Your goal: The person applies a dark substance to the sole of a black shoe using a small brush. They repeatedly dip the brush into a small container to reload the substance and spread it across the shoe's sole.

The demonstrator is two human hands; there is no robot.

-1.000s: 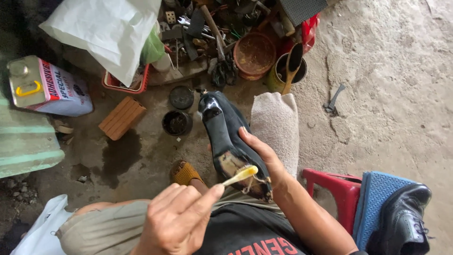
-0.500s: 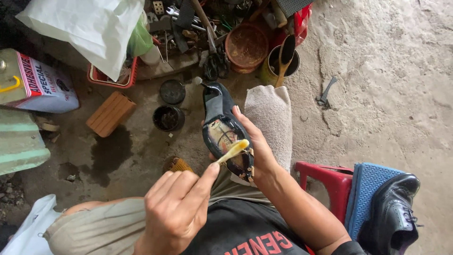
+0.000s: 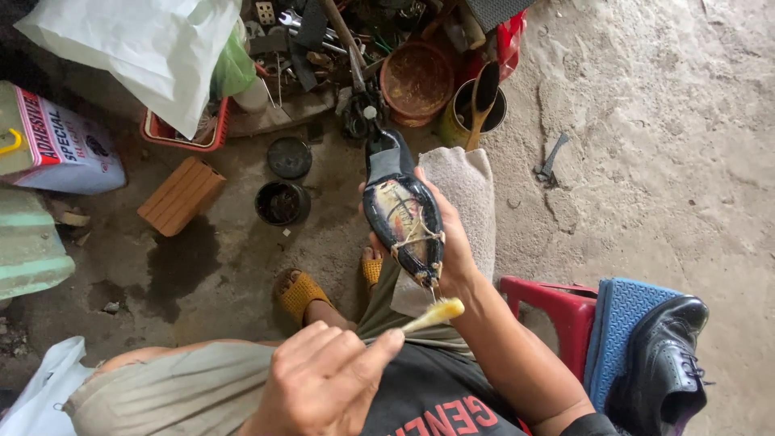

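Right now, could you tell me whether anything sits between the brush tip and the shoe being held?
Nothing visible does. The left hand holds the brush with its tip just below the shoe, which the right hand grips from behind. Only open air separates them.

Shoe (image 3: pixel 401 214) up in the right hand (image 3: pixel 452 250), towel (image 3: pixel 460 194) behind it, brush (image 3: pixel 432 313) just below, tins (image 3: pixel 282 202) left on the floor (image 3: pixel 662 161).

Boxy white-blue-red can (image 3: pixel 60 145) far left, white bag (image 3: pixel 153 52)
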